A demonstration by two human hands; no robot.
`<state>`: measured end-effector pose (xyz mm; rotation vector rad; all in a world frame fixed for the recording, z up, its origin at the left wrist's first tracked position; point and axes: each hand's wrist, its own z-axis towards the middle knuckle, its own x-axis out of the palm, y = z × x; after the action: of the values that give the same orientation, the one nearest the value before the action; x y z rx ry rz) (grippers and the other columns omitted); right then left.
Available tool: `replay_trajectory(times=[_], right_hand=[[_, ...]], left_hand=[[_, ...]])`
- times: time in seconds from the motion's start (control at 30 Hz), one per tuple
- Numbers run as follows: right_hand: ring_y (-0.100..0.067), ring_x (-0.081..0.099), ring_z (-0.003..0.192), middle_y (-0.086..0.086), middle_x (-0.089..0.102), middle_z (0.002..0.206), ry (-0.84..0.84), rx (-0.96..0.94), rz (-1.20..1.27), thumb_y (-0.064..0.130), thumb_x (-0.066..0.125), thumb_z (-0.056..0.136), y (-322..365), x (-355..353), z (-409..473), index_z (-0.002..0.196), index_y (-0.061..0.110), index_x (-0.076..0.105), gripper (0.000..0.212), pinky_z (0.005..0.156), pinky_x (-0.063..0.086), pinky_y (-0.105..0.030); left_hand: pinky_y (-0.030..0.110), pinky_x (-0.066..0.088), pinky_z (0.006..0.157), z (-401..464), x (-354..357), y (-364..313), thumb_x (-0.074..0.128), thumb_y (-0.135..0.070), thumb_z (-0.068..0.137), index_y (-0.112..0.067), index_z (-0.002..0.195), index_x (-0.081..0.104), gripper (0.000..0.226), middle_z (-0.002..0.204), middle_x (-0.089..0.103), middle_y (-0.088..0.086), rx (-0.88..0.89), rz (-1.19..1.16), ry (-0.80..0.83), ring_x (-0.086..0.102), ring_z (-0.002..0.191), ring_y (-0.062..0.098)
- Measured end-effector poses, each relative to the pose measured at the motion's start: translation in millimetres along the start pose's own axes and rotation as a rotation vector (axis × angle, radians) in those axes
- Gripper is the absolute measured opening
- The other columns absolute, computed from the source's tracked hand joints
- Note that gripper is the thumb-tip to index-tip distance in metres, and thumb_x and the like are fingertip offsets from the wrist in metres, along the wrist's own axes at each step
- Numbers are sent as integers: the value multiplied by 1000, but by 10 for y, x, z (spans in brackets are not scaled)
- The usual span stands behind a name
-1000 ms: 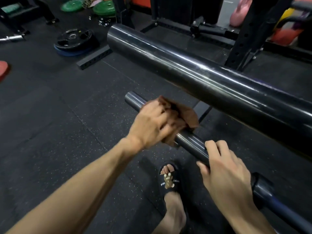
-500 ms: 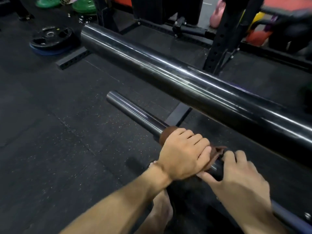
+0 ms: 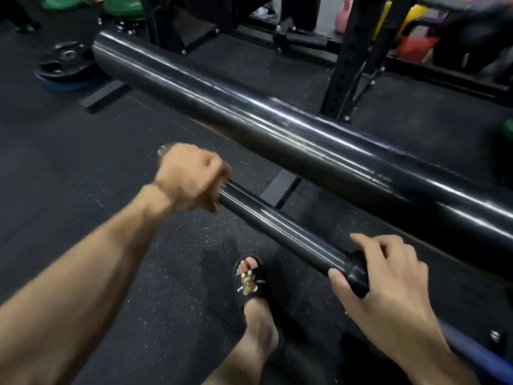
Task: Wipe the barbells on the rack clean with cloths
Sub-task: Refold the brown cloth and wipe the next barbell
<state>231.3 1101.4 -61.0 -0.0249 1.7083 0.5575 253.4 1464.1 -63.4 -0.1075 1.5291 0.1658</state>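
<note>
two hands are holding the lower barbell: left hand curling round its upper-left end, right hand gripping the collar, lower right; cloth hidden.

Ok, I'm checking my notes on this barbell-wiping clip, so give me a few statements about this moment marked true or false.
1. The left hand is wrapped around the far end of the lower barbell sleeve. True.
2. The right hand hangs free of the bar. False: it grips the sleeve's collar.
3. The upper barbell sleeve is being wiped. False: neither hand touches it.
4. A foot in a black slide sandal stands below the lower sleeve. True.
5. Green weight plates lie on the floor in the far left. True.
</note>
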Motion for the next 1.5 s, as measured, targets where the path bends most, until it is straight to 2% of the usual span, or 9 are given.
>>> replay_trajectory(times=[0.27, 0.43, 0.63, 0.87, 0.97, 1.1, 1.17, 1.27, 1.5], right_hand=[[-15, 61, 103, 13, 58, 109, 35, 9, -20, 74, 80, 53, -94, -39, -53, 123, 29, 54, 88, 91, 48, -37], [-6, 47, 125, 20, 53, 130, 119, -41, 42, 71, 77, 69, -223, -124, -68, 144, 38, 32, 93, 111, 34, -30], [-26, 61, 109, 1, 63, 116, -34, -54, -137, 56, 98, 41, -108, 123, -172, 126, 17, 60, 100, 93, 52, -44], [-27, 52, 131, -5, 59, 133, -170, -125, -159, 62, 49, 92, -131, 221, -249, 143, 10, 53, 73, 113, 33, -48], [-33, 61, 107, -7, 64, 108, -159, -99, -200, 52, 88, 65, -57, 136, -204, 122, 10, 66, 75, 95, 48, -54], [-38, 58, 92, -12, 58, 96, -226, -77, -251, 41, 102, 41, -56, 161, -207, 107, 7, 69, 81, 81, 51, -56], [-40, 58, 91, -15, 59, 97, -298, -110, -245, 34, 104, 38, -103, 240, -214, 104, 4, 70, 80, 81, 51, -58], [-36, 54, 99, -18, 58, 106, -316, -148, -157, 25, 105, 37, -148, 319, -204, 105, 3, 70, 79, 85, 52, -57], [-16, 44, 135, 8, 45, 144, -60, -108, 220, 63, 65, 85, -247, 183, -245, 148, 19, 42, 80, 116, 30, -32]], left_hand=[[39, 44, 74, -668, 107, -2006, 44, -33, 105, -20, 84, 65, 33, 78, 64, -1, 541, -319, -272, 59, 73, 23], [40, 51, 79, -379, 291, -1104, 45, -37, 107, -20, 84, 71, 39, 80, 68, -2, 420, -214, -370, 64, 78, 22], [50, 56, 76, 100, -59, 264, 35, -38, 105, -6, 88, 70, 50, 87, 72, 21, 24, -18, -67, 69, 84, 43], [42, 52, 78, -357, -58, -716, 54, -45, 90, -20, 88, 65, 28, 80, 64, 0, 215, 29, -11, 64, 78, 24], [41, 46, 87, -631, 131, -1379, 40, -36, 104, -19, 98, 64, 30, 93, 64, 0, 399, -162, -174, 57, 85, 22], [37, 49, 85, -521, 151, -1093, 39, -34, 106, -18, 96, 68, 34, 90, 66, 0, 488, -253, -272, 59, 83, 19], [40, 53, 76, -255, 152, -565, 41, -41, 103, -20, 77, 65, 40, 73, 62, -2, 335, -278, -228, 61, 70, 20], [40, 55, 68, 103, 123, 239, 67, -47, 75, -18, 69, 61, 31, 63, 62, 3, 133, 176, 3, 65, 63, 27], [40, 53, 72, 143, 53, 269, 12, -62, 96, -25, 88, 57, 58, 73, 65, -4, 137, 44, 42, 65, 70, 23]])
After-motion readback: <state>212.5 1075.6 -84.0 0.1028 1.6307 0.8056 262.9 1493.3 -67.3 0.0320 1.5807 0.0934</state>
